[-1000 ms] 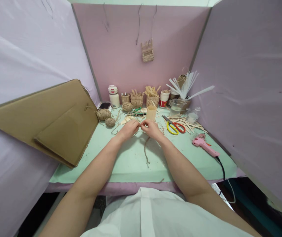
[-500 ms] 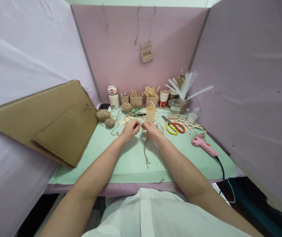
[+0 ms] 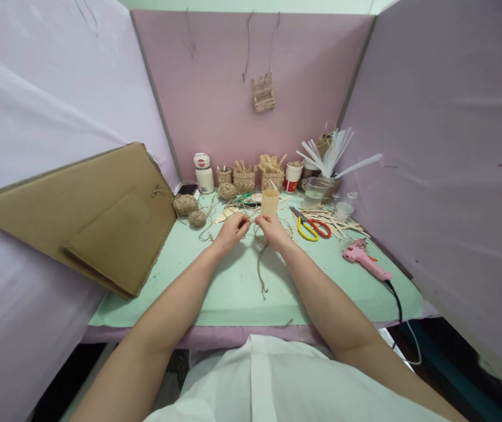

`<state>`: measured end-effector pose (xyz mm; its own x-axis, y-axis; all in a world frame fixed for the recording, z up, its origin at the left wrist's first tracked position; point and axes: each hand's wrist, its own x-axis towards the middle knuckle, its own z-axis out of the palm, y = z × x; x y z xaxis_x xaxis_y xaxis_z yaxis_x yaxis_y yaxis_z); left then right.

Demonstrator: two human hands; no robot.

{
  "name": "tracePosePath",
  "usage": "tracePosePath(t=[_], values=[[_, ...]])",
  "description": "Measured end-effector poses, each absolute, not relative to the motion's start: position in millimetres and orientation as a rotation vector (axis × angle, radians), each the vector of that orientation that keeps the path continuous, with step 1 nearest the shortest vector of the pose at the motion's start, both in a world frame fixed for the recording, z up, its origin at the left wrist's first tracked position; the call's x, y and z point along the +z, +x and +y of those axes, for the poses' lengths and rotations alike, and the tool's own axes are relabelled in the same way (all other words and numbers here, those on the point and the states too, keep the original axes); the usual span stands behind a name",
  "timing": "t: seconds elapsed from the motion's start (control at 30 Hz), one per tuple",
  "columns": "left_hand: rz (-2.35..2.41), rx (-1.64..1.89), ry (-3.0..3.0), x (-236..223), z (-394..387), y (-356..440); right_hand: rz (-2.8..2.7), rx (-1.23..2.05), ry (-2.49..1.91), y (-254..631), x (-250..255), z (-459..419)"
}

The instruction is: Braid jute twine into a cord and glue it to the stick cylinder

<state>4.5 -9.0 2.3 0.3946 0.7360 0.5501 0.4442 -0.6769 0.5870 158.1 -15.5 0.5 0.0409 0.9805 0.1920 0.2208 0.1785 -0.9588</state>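
My left hand (image 3: pixel 233 230) and my right hand (image 3: pixel 272 228) are close together over the table, fingertips pinched and nearly touching. Both appear to pinch a piece of jute twine (image 3: pixel 258 271); a length of it hangs below my right hand onto the table, its end frayed. The exact grip at the fingertips is too small to make out. Just behind my right hand stands a small pale wooden cup-like holder (image 3: pixel 270 202), partly hidden by that hand. Loose twine loops lie around its base. Scissors (image 3: pixel 307 225) with yellow and red handles rest to the right.
A large cardboard sheet (image 3: pixel 114 228) leans at the left, near twine balls (image 3: pixel 185 205). At the back stand a white bottle (image 3: pixel 204 176), stick-filled woven baskets (image 3: pixel 271 179) and a paper cup (image 3: pixel 292 176). A pink glue gun (image 3: pixel 367 264) with a cord lies at the right, by scattered wood strips (image 3: pixel 343 223).
My hands have drawn slightly apart at the fingertips, both still pinched. The whole view has shifted a little; the things on the table stay where they were.
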Motion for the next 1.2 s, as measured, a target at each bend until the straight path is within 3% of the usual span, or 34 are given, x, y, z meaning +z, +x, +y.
tracePosePath(t=[0.77,1.0,1.2], values=[[1.111,1.352,2.288,4,-15,5,-1.35,0.844,-1.193,156,1,-16],[1.018,1.409,1.725,-6,-7,12,-1.404,0.848,-1.227,153,-1,-17],[0.908,1.466,1.67,-7,-7,15,-1.434,0.838,-1.253,153,-1,-17]])
